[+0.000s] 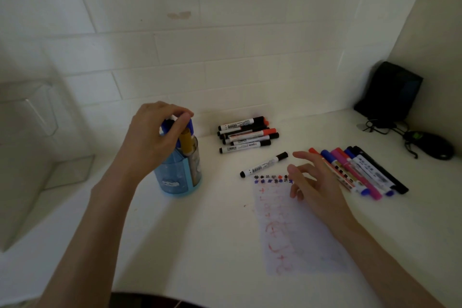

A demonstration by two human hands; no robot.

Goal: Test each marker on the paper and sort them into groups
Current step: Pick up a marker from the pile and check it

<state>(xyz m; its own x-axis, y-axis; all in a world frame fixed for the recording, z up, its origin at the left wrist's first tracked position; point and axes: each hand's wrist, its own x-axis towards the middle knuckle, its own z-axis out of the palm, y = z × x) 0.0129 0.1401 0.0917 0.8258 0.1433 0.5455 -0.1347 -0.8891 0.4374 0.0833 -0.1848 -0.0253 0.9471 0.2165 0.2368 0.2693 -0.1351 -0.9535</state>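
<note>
A blue pen cup [175, 177] stands left of centre with several markers in it. My left hand [155, 137] is over the cup and pinches a blue-capped marker [190, 125] at its top; a gold-brown marker [186, 142] stands beside it. The test paper [295, 227], covered in red scribbles with a row of marks along its top edge, lies on the counter. My right hand [312, 182] rests with spread fingers on the paper's upper right part. A single black-capped marker [263, 164] lies just above the paper.
A pile of black and red whiteboard markers [246, 135] lies by the tiled wall. A row of coloured markers [360, 172] lies right of my right hand. A black box [390, 90], cables and a dark mouse [430, 145] sit at far right. A clear holder [32, 127] stands at left.
</note>
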